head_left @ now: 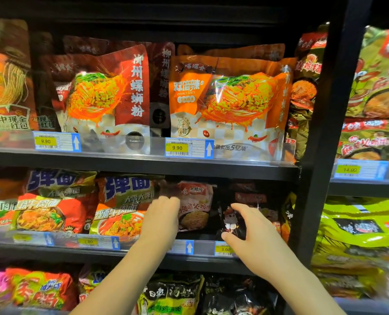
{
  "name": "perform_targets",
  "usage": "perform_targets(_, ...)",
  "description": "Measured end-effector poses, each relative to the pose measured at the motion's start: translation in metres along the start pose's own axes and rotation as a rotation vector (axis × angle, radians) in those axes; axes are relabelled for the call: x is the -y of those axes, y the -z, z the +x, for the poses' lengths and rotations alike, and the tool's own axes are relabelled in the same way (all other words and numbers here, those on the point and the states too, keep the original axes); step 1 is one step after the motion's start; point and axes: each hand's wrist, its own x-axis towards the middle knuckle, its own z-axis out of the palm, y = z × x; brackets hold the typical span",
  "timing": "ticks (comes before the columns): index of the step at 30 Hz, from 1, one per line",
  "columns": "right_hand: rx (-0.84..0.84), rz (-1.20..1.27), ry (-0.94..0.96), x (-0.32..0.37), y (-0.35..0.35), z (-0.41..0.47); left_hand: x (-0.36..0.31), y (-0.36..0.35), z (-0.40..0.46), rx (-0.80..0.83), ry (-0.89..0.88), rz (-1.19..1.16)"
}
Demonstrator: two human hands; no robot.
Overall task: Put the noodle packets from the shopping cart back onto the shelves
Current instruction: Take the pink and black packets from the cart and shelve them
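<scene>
two hands on the middle shelf [143,253]: my right hand [249,233] pinches a black noodle packet [232,220]; left hand [164,214], grip curled on a pale packet [195,210].

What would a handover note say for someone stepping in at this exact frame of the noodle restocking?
Left hand: fingers on the pink-and-white noodle packet on the middle shelf; whether it grips or only pushes is unclear.
Right hand: thumb and fingers curled round the black noodle packet, setting it into the gap just right of the pink one.
Done: both packets are at the shelf, above the 3.00 price tag.
Left: seat them upright and let go. The shopping cart is out of view, so I cannot tell how many packets remain.
</scene>
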Motion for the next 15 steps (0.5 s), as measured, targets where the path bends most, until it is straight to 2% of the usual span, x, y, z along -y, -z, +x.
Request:
perform_targets(4,-0.003,-0.030,-0.011,0.002,0.003,-0.006,0.006,0.002,-0.005,0.092,-0.110,-0.080)
perform_targets(9,0.016,-0.128,-0.026,0.005,0.008,-0.012,0.025,0.018,-0.026,0.117,-0.303,-0.136)
perform_targets(15,0.039,-0.171,-0.069,0.010,0.009,-0.025,0.037,0.033,-0.039,0.193,-0.386,-0.057)
